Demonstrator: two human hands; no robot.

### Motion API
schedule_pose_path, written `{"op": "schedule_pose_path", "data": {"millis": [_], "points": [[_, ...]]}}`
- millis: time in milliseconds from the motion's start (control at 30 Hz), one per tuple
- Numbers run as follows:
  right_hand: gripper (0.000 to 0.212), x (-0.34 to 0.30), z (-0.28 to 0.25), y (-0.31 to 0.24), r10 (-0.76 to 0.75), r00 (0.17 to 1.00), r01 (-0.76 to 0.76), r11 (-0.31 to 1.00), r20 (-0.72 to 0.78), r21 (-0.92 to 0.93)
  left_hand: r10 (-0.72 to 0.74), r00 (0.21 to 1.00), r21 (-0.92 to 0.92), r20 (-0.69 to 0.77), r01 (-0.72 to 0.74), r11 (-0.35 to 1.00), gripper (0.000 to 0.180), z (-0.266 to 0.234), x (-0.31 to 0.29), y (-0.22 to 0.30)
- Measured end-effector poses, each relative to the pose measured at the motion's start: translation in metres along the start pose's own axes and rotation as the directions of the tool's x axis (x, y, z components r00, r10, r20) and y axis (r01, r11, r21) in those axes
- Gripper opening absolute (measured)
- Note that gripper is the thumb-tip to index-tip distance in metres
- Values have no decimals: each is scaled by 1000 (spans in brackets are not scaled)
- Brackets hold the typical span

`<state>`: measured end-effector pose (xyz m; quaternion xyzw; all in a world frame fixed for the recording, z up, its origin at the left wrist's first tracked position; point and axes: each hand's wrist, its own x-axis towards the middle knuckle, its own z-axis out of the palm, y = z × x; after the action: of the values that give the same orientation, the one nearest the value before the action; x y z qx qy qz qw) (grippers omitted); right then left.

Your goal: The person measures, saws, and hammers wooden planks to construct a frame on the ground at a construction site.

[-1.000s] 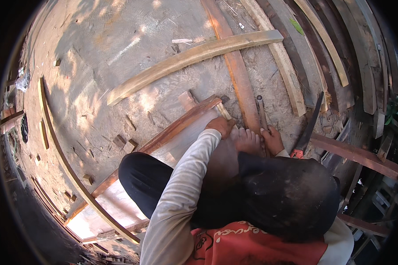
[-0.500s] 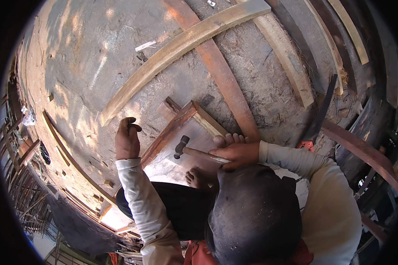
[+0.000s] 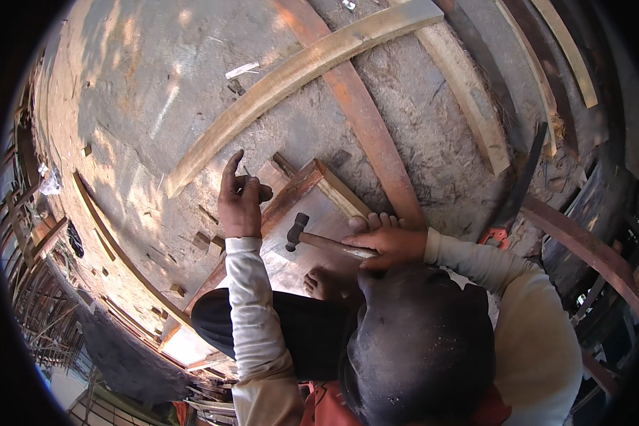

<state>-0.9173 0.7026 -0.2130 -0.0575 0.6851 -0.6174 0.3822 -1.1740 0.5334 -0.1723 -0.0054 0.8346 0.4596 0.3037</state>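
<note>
My right hand [image 3: 387, 245] is wrapped round the wooden handle of a hammer [image 3: 326, 243]. The hammer's dark metal head hangs over the panel of a reddish-brown wooden frame [image 3: 291, 195]. Above the frame's left side is my left hand [image 3: 241, 206], raised, index finger stretched out and the other fingers curled toward the thumb. A thin, pale nail-like piece [image 3: 247, 170] shows between its finger and thumb, too small to name surely. Just beyond that hand, a short wood offcut [image 3: 280, 165] lies against the frame's corner.
A long pale beam [image 3: 291, 82] crosses a reddish plank [image 3: 373, 135] on the dirt ground. At the right lies a handsaw [image 3: 522, 181] with a red handle, beside a dark red beam [image 3: 589, 248]. Small wood blocks [image 3: 202, 241] and a narrow strip [image 3: 121, 248] lie at the left.
My left hand has moved right and farther out, over the frame's edge, and its index finger has straightened. My right hand still holds the hammer, with little movement against the frame.
</note>
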Motion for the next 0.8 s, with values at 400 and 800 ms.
{"op": "schedule_pose_path", "data": {"millis": [400, 800], "points": [[60, -50, -85, -75, 187, 863, -41, 952, -470, 304, -276, 919, -587, 281, 392, 708, 25, 12, 27, -41], [50, -9, -173, -191, 237, 876, -147, 961, -420, 236, 71, 997, 11, 22, -71, 997, 24, 59, 30, -53]]}}
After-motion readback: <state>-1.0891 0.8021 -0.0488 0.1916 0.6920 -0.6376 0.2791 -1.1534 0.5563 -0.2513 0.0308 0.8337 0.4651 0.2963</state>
